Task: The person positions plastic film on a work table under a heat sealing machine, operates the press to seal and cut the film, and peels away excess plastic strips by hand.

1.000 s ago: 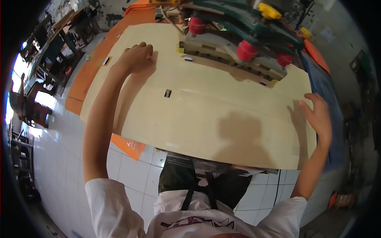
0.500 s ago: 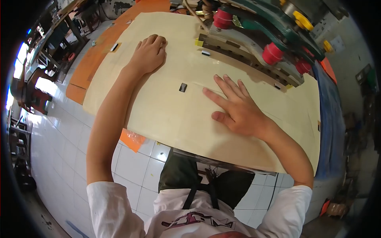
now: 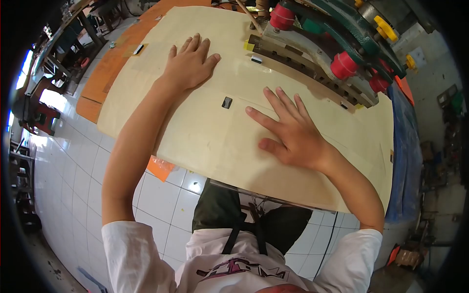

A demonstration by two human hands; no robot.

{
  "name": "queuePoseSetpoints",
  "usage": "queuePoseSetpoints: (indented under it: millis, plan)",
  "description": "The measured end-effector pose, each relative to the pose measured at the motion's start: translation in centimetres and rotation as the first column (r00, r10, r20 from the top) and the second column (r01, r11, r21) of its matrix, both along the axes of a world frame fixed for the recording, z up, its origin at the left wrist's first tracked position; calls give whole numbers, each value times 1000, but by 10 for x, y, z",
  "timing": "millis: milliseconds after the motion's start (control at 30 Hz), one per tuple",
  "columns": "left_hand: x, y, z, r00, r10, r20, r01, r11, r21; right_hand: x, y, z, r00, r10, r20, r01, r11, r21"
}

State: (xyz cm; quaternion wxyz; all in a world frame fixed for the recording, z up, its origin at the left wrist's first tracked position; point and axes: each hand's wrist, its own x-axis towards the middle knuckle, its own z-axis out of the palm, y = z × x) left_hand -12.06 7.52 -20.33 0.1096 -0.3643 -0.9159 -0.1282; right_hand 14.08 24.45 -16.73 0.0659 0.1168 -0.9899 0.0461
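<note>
A large pale-yellow sheet covers most of the work surface. My left hand lies palm down on its far left part, fingers spread. Nearer the middle right, my right hand rests on the same sheet with its fingers apart and nothing in them. Between the two hands is a small dark rectangular piece, touched by neither. Just past the sheet's far side stands a green machine with red knobs, and a slotted dark bar along its front edge.
Close to the slotted bar is a small black-and-white block. Another such block sits at the left edge on an orange-brown board. A blue surface borders the right side. White floor tiles show at left.
My left hand has opened from curled fingers to spread ones and shifted slightly right. The right hand has hardly moved on the sheet. The whole view has tilted slightly.
</note>
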Motion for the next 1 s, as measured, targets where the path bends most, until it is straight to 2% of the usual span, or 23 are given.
queuePoseSetpoints:
  millis: [300, 600, 667, 700, 767, 800, 867, 933, 1000]
  plan:
    - [-8, -4, 2, 999, 41, -4, -41, 997, -64, -9, -2, -2, 1000, 7, -3, -7, 1000, -1]
    - [-5, -6, 2, 998, 27, -50, -27, 1000, -11, -13, -3, -1, 1000, 19, -8, -19, 1000, -4]
    - [3, -5, 0, 989, -58, -138, 74, 990, 120, -13, -2, -2, 1000, 14, -7, -14, 1000, -6]
    - [8, -3, 1, 988, -60, -144, 78, 990, 119, -13, -2, -2, 1000, 15, 0, -15, 1000, -11]
    - [23, 4, 3, 979, -194, -63, 199, 977, 73, -13, -1, -1, 1000, 8, 2, -8, 1000, -15]
    - [36, 7, 12, 982, -188, -4, 187, 979, 79, -12, -1, 0, 1000, 12, 14, -12, 1000, -4]
    - [34, 11, 4, 980, -198, -12, 199, 978, 59, -11, 0, 1, 1000, 11, 24, -11, 1000, 5]
    - [33, 13, 2, 978, -206, -23, 207, 978, 35, -11, 2, 0, 1000, -12, 17, 14, 993, -121]
    - [32, 13, 2, 983, -185, -8, 185, 983, 0, -7, 12, 1, 999, -41, 21, 43, 992, -117]
